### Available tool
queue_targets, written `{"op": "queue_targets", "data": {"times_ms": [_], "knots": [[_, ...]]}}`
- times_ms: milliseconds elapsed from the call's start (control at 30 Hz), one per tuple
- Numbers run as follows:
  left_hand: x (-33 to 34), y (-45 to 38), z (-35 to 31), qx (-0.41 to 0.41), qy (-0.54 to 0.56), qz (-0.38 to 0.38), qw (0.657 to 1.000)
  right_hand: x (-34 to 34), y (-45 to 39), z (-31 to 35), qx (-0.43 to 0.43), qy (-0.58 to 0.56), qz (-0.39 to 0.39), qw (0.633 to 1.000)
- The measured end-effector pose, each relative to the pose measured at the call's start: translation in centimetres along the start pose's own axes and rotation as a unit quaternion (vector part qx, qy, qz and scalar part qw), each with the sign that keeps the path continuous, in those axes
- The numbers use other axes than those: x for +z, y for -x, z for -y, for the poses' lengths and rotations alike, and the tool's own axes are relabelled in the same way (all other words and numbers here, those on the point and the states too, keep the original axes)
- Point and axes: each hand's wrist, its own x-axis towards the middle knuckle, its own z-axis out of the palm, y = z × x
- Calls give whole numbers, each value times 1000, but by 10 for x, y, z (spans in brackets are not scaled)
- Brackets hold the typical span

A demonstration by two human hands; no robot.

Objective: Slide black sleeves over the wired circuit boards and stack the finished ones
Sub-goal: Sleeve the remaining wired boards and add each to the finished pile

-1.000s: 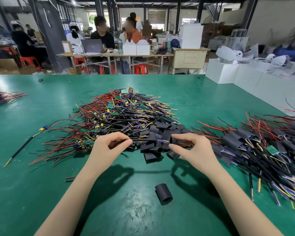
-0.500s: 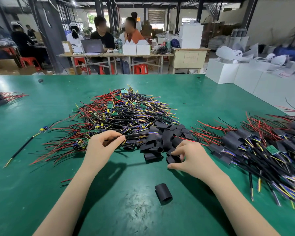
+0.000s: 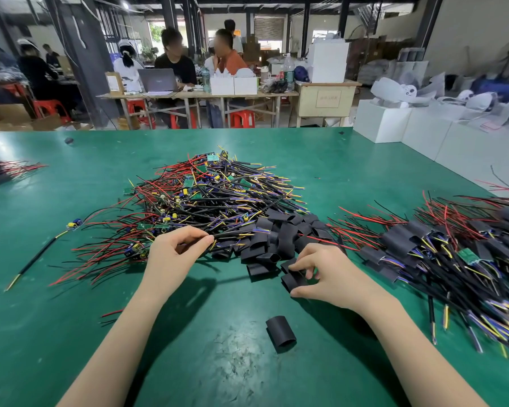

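Sleeve [image 3: 295, 281] pinched in right hand [image 3: 329, 277] looks light, floppy, squashes flat, so grab its edges. Left hand [image 3: 174, 254] pinches wires [image 3: 227, 235] from the board pile [image 3: 212, 195] just beyond it.

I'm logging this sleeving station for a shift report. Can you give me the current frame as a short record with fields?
surface: green table
left hand: pinches wires at the near edge of the unsleeved boards pile
right hand: grips one black sleeve at the near edge of the loose sleeves heap
finished stack: sleeved boards, on the right
stray sleeve: lies alone, near the person
progress: held sleeve not yet on a board
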Motion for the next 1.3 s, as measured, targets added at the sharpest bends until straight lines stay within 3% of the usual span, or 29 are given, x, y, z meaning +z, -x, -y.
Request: {"op": "queue_targets", "data": {"times_ms": [933,1067,1300], "knots": [[4,1,3,-13,-12,6,1000,3,0,-1,-21,43,-10,999],[4,1,0,-17,-8,20,1000,-1,1,4,-40,54,-45,997],[4,4,-8,-26,58,80,995,-8,2,5,-61,-25,-191,979]]}}
